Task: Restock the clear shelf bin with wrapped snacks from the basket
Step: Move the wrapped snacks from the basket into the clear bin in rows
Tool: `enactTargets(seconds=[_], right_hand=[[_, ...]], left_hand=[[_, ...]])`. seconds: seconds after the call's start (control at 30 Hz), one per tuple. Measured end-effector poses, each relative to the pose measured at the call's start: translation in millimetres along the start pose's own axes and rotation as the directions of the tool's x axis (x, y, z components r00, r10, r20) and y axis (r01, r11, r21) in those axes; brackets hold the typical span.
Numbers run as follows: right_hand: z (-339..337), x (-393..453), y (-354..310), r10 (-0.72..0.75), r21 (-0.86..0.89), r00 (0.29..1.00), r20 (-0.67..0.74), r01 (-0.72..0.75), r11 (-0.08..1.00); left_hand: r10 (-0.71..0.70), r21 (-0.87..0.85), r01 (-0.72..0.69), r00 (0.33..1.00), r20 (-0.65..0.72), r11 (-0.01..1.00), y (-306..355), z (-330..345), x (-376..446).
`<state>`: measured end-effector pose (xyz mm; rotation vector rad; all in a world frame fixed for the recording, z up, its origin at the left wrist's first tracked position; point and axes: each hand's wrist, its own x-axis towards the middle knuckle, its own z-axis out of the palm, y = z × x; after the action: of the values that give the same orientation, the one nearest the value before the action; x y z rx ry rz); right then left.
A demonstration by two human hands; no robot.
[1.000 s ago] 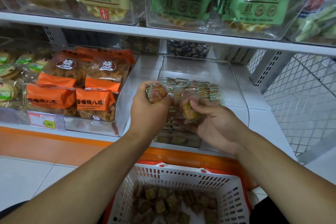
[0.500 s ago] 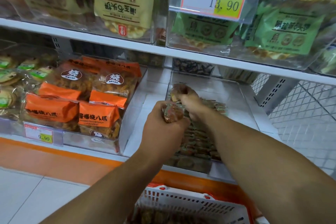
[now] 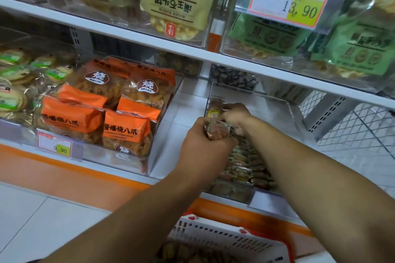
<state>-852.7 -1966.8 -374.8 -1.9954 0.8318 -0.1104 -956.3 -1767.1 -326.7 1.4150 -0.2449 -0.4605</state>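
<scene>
L hand (image 3: 206,147) grips a small bunch of wrapped snacks (image 3: 216,131), fingers curled tight round them, held just above the front-left part of the clear shelf bin (image 3: 292,113). R hand (image 3: 235,114) reaches further in, toward the bin's back-left corner, fingers pinching a single yellow-wrapped snack (image 3: 213,111) right at the left wall; exact finger spread is partly hidden by the L hand and the wrappers. Another wrapped piece sits just behind that one, against the same wall.

Bin sits on the lower shelf (image 3: 186,102), right of centre. Its front half holds rows of wrapped snacks already in place (image 3: 245,164), packed edge to edge, mostly under the R forearm. Back-right part of the bin shows bare clear floor.

White basket (image 3: 224,235) w/ red trim is at the bottom edge, below the shelf lip, brown wrapped pieces visible inside, blurred.

Left of the bin, apart from it by a strip of shelf: another clear bin w/ orange snack bags (image 3: 126,124), price tag 9.90 (image 3: 56,148) on its front. Further left, round biscuits w/ green labels (image 3: 15,74). Upper shelf carries clear boxes w/ beige-labelled packs (image 3: 177,4) and green-labelled packs (image 3: 352,47); price tag 13.90 (image 3: 297,0) clipped on front. Wire mesh panel (image 3: 363,132) stands at right. Orange strip runs along the shelf front, white floor tiles below at left.
</scene>
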Motion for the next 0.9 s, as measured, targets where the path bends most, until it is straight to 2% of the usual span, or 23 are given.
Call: enactTargets(seconds=[0.13, 0.23, 0.33, 0.37, 0.4, 0.47, 0.5, 0.57, 0.63, 0.7, 0.8, 0.9], right_hand=[[4.6, -6.4, 2.2, -0.082, -0.237, 0.996, -0.019, 0.075, 0.969], [-8.3, -17.5, -8.2, -0.079, -0.209, 0.997, 0.010, 0.079, 0.975], [-37.2, -52.2, -25.9, -0.256, -0.254, 0.967, -0.009, 0.246, 0.936], [-47.6, -71.5, -29.0, -0.327, -0.190, 0.945, 0.010, 0.323, 0.927], [-58.4, -94.8, -28.4, -0.372, -0.055, 0.927, 0.047, 0.374, 0.926], [-79.7, -141.9, -21.8, -0.430, 0.203, 0.881, 0.199, 0.393, 0.897], [-87.5, -161.7, -19.6, -0.440, 0.239, 0.860, 0.260, 0.384, 0.892], [-98.5, -185.7, -9.4, -0.444, 0.170, 0.842, 0.306, 0.410, 0.896], [-105.6, -190.4, 5.9, -0.409, 0.145, 0.864, 0.294, 0.383, 0.912], [-107.4, -188.4, 21.1, -0.357, 0.197, 0.886, 0.297, 0.308, 0.931], [-100.2, -186.9, 37.7, -0.330, 0.180, 0.920, 0.210, 0.296, 0.938], [-111.1, -179.1, 42.9, -0.383, 0.059, 0.921, 0.068, 0.379, 0.923]], left_hand=[[-0.055, -0.049, 0.056, 0.998, 0.012, 0.997, 0.8, -1.6, 0.3], [-0.140, -0.172, 0.149, 0.988, 0.062, 0.974, 1.7, -4.5, 1.2], [-0.186, -0.307, 0.222, 0.972, 0.144, 0.925, 4.4, -3.3, 1.3], [-0.203, -0.354, 0.251, 0.965, 0.168, 0.901, 5.6, -1.8, 0.7], [-0.217, -0.392, 0.277, 0.957, 0.191, 0.877, 6.9, -0.1, -0.3], [-0.226, -0.425, 0.313, 0.943, 0.244, 0.849, 6.7, 3.4, -1.8], [-0.223, -0.426, 0.325, 0.936, 0.272, 0.844, 5.1, 5.4, -2.2], [-0.201, -0.412, 0.338, 0.919, 0.339, 0.846, 1.4, 9.3, -3.9], [-0.187, -0.364, 0.345, 0.896, 0.404, 0.865, -1.6, 12.7, -7.0], [-0.192, -0.302, 0.343, 0.880, 0.434, 0.889, -5.6, 15.8, -8.4], [-0.248, -0.228, 0.349, 0.892, 0.377, 0.909, -16.2, 20.1, -7.3], [-0.228, -0.173, 0.282, 0.933, 0.278, 0.944, -26.3, 20.8, -2.6]])
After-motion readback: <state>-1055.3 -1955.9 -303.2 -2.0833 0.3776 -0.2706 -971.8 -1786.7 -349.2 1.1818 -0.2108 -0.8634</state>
